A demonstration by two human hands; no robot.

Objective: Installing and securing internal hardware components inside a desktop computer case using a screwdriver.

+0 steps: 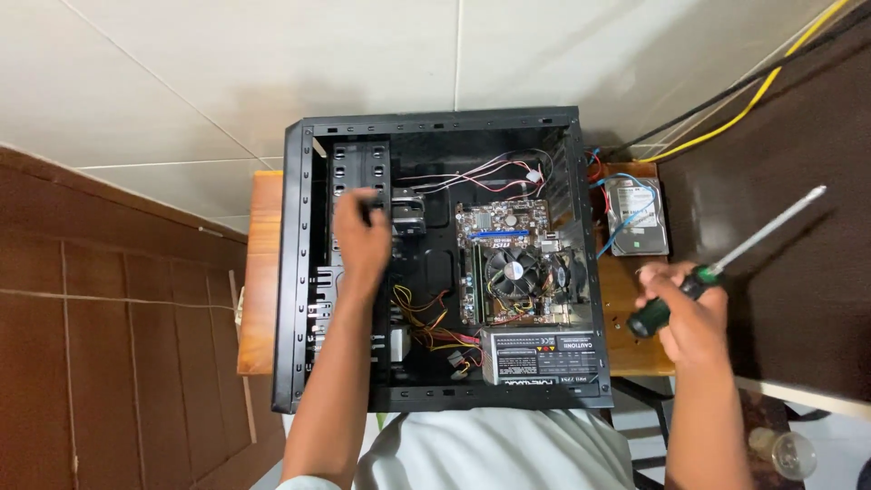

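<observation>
Left hand (361,238) is gripping the drive cage (361,168) inside the open computer case (295,272), steadying it, while right hand (688,308) is clutching a screwdriver (726,263) clear of the bench (259,272).

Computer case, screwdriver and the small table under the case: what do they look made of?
Computer case: apparently black-painted sheet metal, with thin folded edges and punched slots. Screwdriver: bright, shiny metal shaft; the green-and-black handle looks like plastic or rubber and sits in the right hand. Small table: looks like wood with an orange-brown varnish; whether solid or veneer cannot be told.
</observation>
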